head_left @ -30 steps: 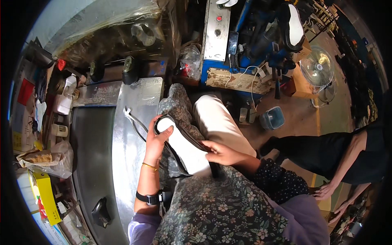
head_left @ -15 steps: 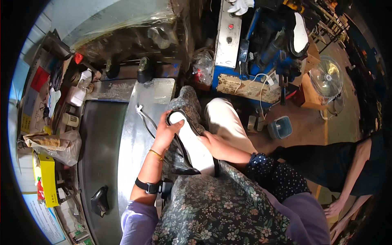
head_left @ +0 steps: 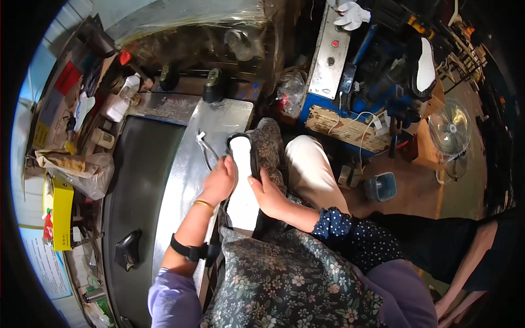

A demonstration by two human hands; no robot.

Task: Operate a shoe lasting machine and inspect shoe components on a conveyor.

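Shoe sole point(head_left: 242, 180), white with a black rim: lies lengthwise on the person's lap, just right of the steel bench point(head_left: 186, 180), toe pointing away, underside up, likely so the face can be worked.
Left hand point(head_left: 220, 180): fingers curled over the sole's left edge, clamping it.
Right hand point(head_left: 268, 192): pressed to the sole's right edge, thumb on the rim, steadying it.
Floral apron point(head_left: 284, 279): under the sole, padding the lap.
Wire hook point(head_left: 205, 150): on the bench, just left of the sole's toe.
Black shoe piece point(head_left: 127, 249): on the dark belt, well left of the sole.
Blue machine point(head_left: 372, 71): beyond the sole, to the right.
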